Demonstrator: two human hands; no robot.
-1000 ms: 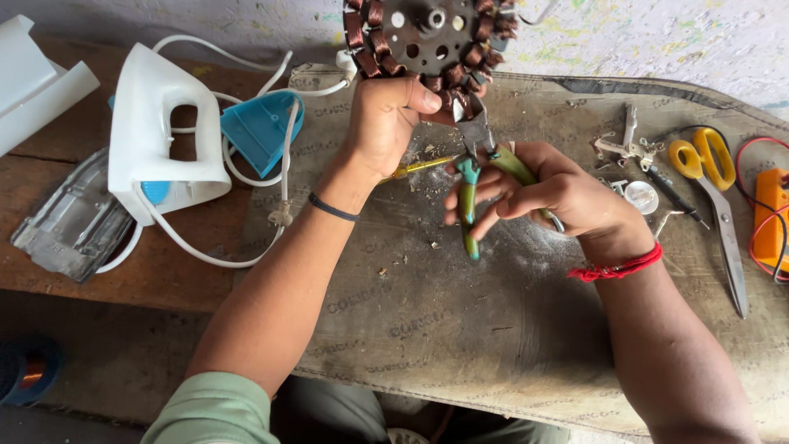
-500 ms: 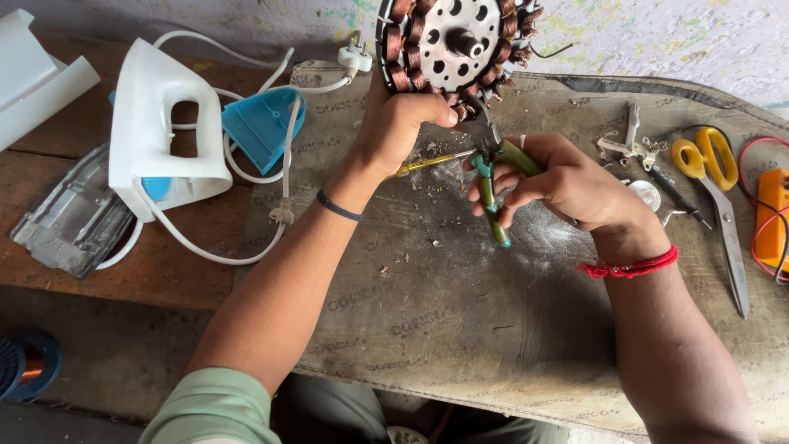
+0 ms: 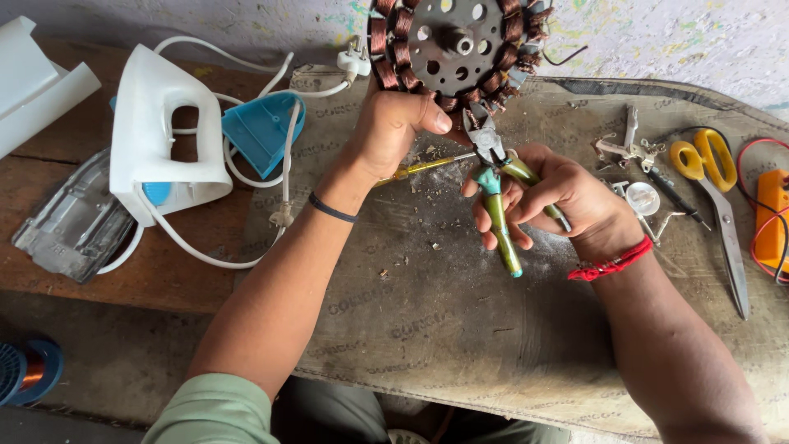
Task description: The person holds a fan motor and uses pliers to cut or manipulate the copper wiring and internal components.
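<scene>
A round dark stator (image 3: 456,51) ringed with copper wire coils stands on edge at the top centre. My left hand (image 3: 396,125) grips its lower rim, thumb pressed on the coils. In my right hand (image 3: 559,196) are green-handled pliers (image 3: 496,193), jaws pointing up at the stator's lower edge. A yellow-handled screwdriver (image 3: 419,169) lies on the mat between my hands.
A white clothes iron (image 3: 164,131) with its white cord, a blue plastic part (image 3: 261,130) and a metal soleplate (image 3: 74,222) lie left. Yellow-handled scissors (image 3: 717,191), small metal parts (image 3: 633,152) and an orange meter (image 3: 772,218) with red leads lie right. A copper spool (image 3: 23,374) sits at bottom left.
The stator has tilted and turned in my left hand. My right hand has brought the pliers up and right, jaws now at the stator's lower rim.
</scene>
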